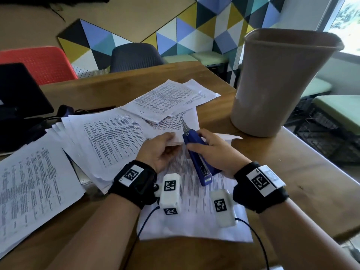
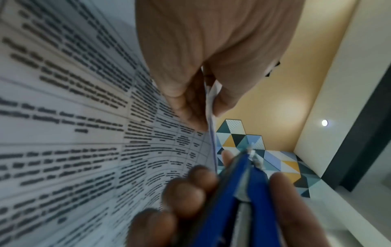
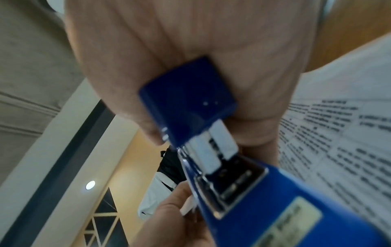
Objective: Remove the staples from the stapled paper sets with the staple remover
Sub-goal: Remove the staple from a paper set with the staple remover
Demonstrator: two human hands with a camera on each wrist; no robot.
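While the left hand (image 1: 158, 151) lifts a corner of the stapled paper set (image 1: 175, 138) off the wooden table (image 1: 303, 172), the staple remover (image 1: 196, 152) lies just to the right of that corner, its long blue body running from the right wrist forward and slightly leftward, with the metal tip (image 1: 184, 125) pointing away from the person, beyond the pinched edge. The tip therefore sits past the held corner, not on it; whether a staple is caught in it cannot be told. The coming move turns on bringing tip and corner together, and the right hand (image 1: 211, 151) is the nearer one to do it.

The left thumb and fingers are narrowly closed, pinching the thin edge of the sheets between them, as the left wrist view shows. The right fingers (image 2: 184, 195) wrap around the blue body, thumb on the far side, holding it firmly. Loose printed sheets (image 1: 37, 184) spread across the table to the left, and a tan bin (image 1: 280, 82) stands well apart at the far right.
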